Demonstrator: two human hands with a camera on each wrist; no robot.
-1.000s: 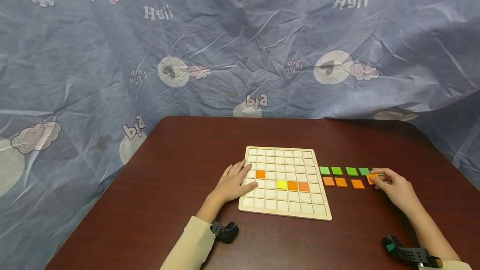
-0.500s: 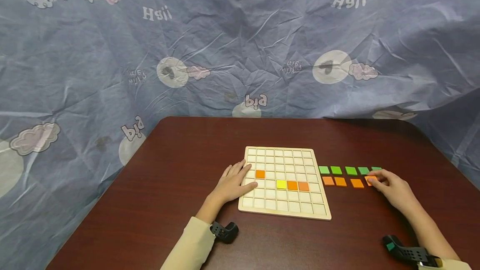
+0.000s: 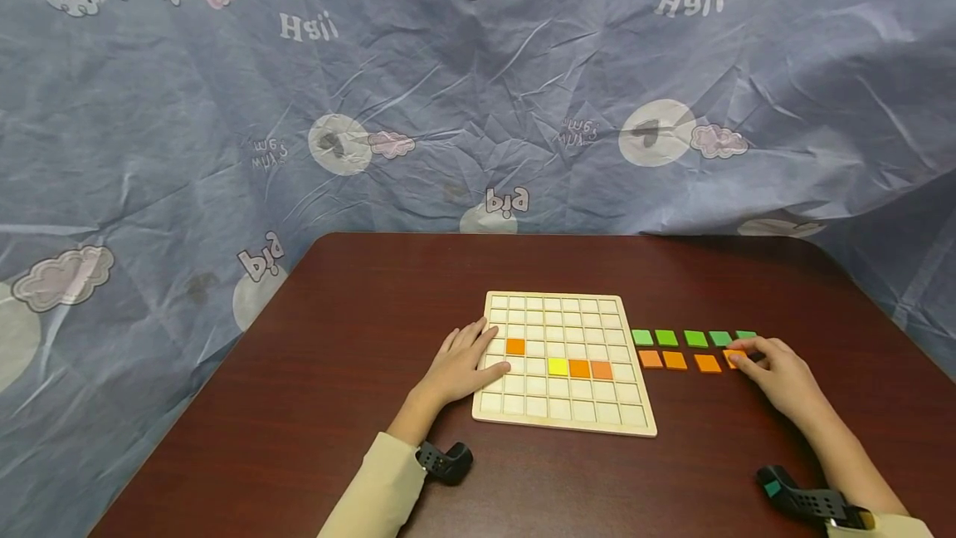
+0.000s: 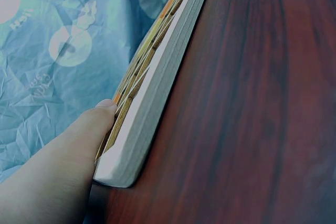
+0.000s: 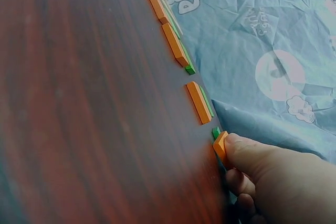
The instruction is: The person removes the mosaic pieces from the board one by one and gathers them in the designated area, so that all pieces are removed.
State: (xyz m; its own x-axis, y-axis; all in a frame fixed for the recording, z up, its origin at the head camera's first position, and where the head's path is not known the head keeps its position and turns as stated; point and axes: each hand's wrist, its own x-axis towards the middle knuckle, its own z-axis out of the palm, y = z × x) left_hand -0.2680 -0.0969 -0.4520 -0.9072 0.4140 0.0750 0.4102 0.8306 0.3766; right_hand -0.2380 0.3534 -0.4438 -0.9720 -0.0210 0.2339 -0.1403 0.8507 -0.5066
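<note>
My left hand point(image 3: 460, 365) rests on the left edge of a pale wooden grid board point(image 3: 568, 423), fingers extended and thumb point(image 4: 100, 121) lying on the frame. Four squares of the grid hold tiles: an orange tile point(image 3: 515, 346) alone at left, then a yellow tile point(image 3: 557, 366), a darker orange tile point(image 3: 578, 369) and a salmon tile point(image 3: 601, 370) side by side. Right of the board, my right hand point(image 3: 780, 376) pinches an orange tile point(image 5: 221, 147) between thumb and fingers, at the end of the orange row. That tile looks tilted in the right wrist view.
A row of green tiles point(image 3: 695, 339) lies behind a row of orange tiles point(image 3: 675, 361), both right of the board. Everything stands on a dark red-brown table point(image 3: 373, 289). A blue printed cloth point(image 3: 448, 65) hangs behind the far edge.
My right hand has lowered slightly with the orange tile, toward the end of the orange row. My left hand keeps its place on the board. The head view has shifted a little.
</note>
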